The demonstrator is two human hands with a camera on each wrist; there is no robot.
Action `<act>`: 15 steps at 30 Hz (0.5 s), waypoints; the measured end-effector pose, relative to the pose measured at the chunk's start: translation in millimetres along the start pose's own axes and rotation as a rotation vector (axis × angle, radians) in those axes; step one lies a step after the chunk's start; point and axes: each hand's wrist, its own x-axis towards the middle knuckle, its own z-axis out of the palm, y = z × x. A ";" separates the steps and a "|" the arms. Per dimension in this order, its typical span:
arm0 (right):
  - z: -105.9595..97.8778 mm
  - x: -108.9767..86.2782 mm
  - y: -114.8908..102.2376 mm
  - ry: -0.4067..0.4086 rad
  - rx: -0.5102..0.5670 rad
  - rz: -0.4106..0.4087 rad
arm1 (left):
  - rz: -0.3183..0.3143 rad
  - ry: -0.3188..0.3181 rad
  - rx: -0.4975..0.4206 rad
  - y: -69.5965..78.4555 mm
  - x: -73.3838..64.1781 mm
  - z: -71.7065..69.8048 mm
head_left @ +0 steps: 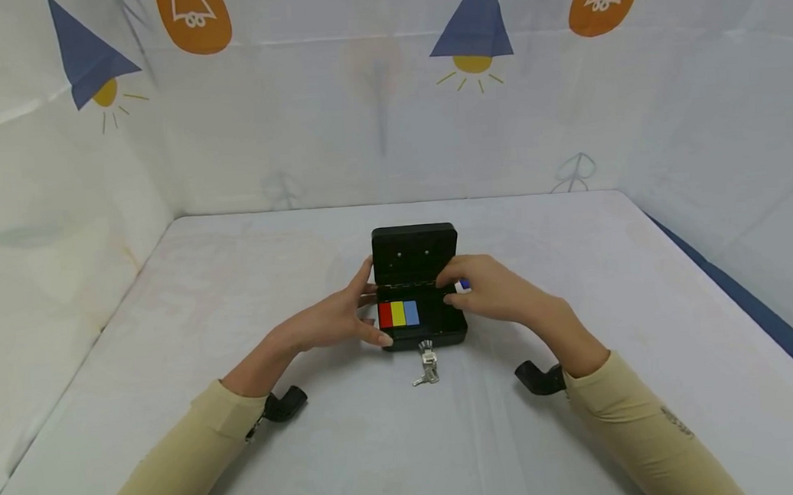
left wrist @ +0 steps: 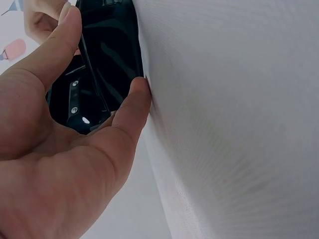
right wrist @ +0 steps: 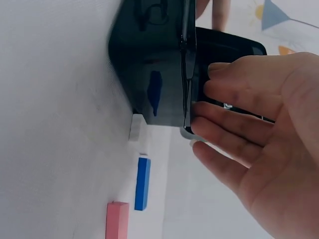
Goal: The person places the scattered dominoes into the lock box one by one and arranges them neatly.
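On the white desk point(head_left: 355, 442), we see the left hand point(head_left: 329, 321), fingers spread, touching the left side of an open, glossy black hinged box point(head_left: 443, 325) holding red point(head_left: 385, 315), yellow point(head_left: 398, 314) and light-blue rectangular blocks point(head_left: 411, 313). The right hand point(head_left: 492, 287) reaches over its right edge, fingers loosely bent; we cannot tell whether they pinch anything.
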 end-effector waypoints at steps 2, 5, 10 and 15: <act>-0.2 -0.6 2.1 0.010 0.008 -0.006 | -0.002 0.003 0.006 0.1 0.6 -0.1; -1.6 -1.3 4.5 0.019 0.012 -0.008 | -0.002 0.008 0.013 0.0 1.7 0.0; -5.7 -4.1 9.8 0.028 -0.005 0.013 | -0.001 0.006 0.014 -0.8 1.8 0.4; -7.4 -3.8 19.6 0.029 0.017 0.052 | -0.004 0.005 0.014 -0.2 0.8 0.6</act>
